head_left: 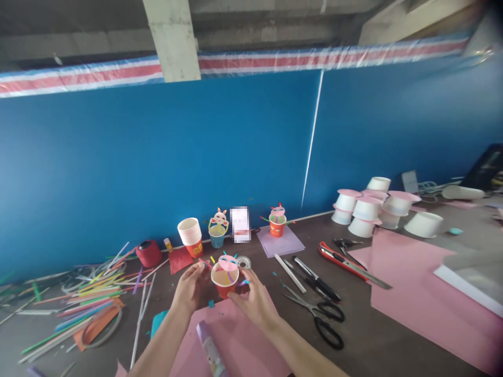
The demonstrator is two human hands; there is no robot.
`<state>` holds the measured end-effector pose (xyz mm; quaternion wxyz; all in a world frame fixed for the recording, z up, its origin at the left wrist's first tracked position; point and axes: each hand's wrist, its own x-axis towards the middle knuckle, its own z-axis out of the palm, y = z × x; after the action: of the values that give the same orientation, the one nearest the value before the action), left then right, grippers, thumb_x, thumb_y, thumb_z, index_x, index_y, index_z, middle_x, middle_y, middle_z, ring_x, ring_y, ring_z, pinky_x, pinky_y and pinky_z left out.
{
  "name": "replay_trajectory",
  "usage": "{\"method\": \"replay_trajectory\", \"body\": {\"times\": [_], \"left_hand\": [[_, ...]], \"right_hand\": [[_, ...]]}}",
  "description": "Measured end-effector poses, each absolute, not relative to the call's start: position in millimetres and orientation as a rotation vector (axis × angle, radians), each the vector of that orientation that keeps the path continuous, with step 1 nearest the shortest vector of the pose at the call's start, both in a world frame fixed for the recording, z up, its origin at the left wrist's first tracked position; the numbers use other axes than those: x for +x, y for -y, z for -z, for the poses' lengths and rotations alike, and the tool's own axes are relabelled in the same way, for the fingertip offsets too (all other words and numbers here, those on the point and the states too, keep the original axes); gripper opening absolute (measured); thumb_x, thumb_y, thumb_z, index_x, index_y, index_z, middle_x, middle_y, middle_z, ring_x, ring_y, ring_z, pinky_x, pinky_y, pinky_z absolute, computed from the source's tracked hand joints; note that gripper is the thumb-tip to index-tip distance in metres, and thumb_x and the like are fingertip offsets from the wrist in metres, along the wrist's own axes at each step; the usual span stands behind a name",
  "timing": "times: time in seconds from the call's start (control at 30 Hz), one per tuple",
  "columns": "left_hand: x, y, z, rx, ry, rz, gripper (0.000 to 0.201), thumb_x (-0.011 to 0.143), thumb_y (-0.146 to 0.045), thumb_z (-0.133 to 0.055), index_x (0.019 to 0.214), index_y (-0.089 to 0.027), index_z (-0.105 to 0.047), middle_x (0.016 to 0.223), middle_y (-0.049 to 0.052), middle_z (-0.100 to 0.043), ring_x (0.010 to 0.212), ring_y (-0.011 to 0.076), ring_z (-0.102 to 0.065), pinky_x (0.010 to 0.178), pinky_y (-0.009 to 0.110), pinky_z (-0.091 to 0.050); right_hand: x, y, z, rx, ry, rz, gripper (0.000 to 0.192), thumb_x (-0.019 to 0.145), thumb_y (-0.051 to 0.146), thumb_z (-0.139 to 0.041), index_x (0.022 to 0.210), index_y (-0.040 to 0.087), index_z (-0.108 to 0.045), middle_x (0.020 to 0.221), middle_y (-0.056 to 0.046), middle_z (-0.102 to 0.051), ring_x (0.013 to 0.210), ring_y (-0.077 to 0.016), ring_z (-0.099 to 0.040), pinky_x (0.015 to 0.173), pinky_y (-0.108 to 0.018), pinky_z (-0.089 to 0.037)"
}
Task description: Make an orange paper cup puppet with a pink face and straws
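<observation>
In front of me stands a red paper cup with a pink paper face and thin colored pieces rising from its rim. My left hand is at the cup's left side, its fingertips pinched on a small pink strip. At the right side, my right hand curves around the cup, thumb low against its wall and fingers near a small blue-purple piece. A pink sheet lies under my forearms, bearing a purple patterned tube.
Straws and red thread lie left. Stacked cups, a blue cup figure, a red cup figure and tape stand behind. Scissors, pens, a utility knife and white tubs are right.
</observation>
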<state>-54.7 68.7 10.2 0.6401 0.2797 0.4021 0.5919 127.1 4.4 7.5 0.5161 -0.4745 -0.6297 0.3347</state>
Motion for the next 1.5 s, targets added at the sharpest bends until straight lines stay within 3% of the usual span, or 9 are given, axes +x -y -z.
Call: {"method": "replay_trajectory", "body": {"times": [0.43, 0.57, 0.83, 1.03, 1.2, 1.37, 1.5], "left_hand": [[-42, -40, -3, 0.479, -0.886, -1.366, 0.008, 0.072, -0.007, -0.061, 0.074, -0.014, -0.062, 0.08, 0.002, -0.069, 0.073, 0.0151, -0.066, 0.066, 0.026, -0.055], [-43, -36, -5, 0.425, -0.854, -1.383, 0.008, 0.074, -0.007, -0.059, 0.075, -0.014, -0.061, 0.082, 0.003, -0.068, 0.075, 0.0162, -0.066, 0.066, 0.028, -0.055], [-53, -15, -10, 0.253, -0.934, -1.425, 0.01, 0.076, -0.006, -0.056, 0.077, -0.015, -0.059, 0.087, 0.004, -0.066, 0.064, 0.0111, -0.063, 0.051, 0.021, -0.052], [-76, 15, -15, 0.23, -0.877, -1.494, 0.005, 0.073, -0.009, -0.062, 0.075, -0.013, -0.059, 0.065, -0.001, -0.06, 0.047, 0.0047, -0.053, 0.042, 0.014, -0.044], [-92, 41, -12, 0.22, -0.894, -1.533, 0.011, 0.069, -0.013, -0.068, 0.076, -0.014, -0.059, 0.065, -0.002, -0.056, 0.048, 0.0039, -0.051, 0.041, 0.014, -0.041], [-116, 61, -9, 0.171, -0.91, -1.552, 0.005, 0.074, -0.01, -0.062, 0.076, -0.013, -0.059, 0.064, -0.002, -0.054, 0.047, 0.0038, -0.05, 0.042, 0.013, -0.042], [-133, 72, -9, 0.123, -0.957, -1.557, 0.015, 0.079, -0.003, -0.05, 0.088, -0.01, -0.06, 0.065, 0.001, -0.054, 0.048, 0.004, -0.05, 0.043, 0.013, -0.044]], "right_hand": [[133, -11, 10, -1.08, 1.545, -0.676, 0.048, 0.071, 0.027, -0.065, 0.116, 0.02, -0.05, 0.105, -0.008, -0.055, 0.09, -0.0197, -0.056, 0.073, -0.029, -0.05], [146, -7, 13, -1.14, 1.615, -0.65, 0.051, 0.072, 0.027, -0.064, 0.119, 0.018, -0.047, 0.097, -0.007, -0.056, 0.071, -0.0155, -0.056, 0.066, -0.029, -0.05], [159, -6, 14, -1.192, 1.614, -0.593, 0.042, 0.078, 0.027, -0.056, 0.118, 0.018, -0.046, 0.096, -0.007, -0.057, 0.064, -0.0127, -0.053, 0.06, -0.026, -0.05], [161, -4, 15, -1.18, 1.548, -0.529, 0.034, 0.081, 0.029, -0.052, 0.112, 0.015, -0.049, 0.088, -0.007, -0.059, 0.062, -0.013, -0.054, 0.055, -0.024, -0.048], [160, -5, 23, -1.15, 1.501, -0.451, 0.027, 0.083, 0.03, -0.049, 0.104, 0.014, -0.054, 0.078, -0.006, -0.06, 0.062, -0.0146, -0.059, 0.057, -0.025, -0.049], [163, 0, -2, -1.113, 1.429, -0.335, 0.023, 0.082, 0.025, -0.05, 0.101, 0.014, -0.055, 0.077, -0.006, -0.061, 0.06, -0.0139, -0.059, 0.057, -0.026, -0.05], [170, 21, -36, -1.07, 1.519, -0.108, 0.019, 0.08, 0.017, -0.053, 0.097, 0.017, -0.059, 0.08, -0.006, -0.063, 0.06, -0.0136, -0.059, 0.058, -0.025, -0.049]]}}
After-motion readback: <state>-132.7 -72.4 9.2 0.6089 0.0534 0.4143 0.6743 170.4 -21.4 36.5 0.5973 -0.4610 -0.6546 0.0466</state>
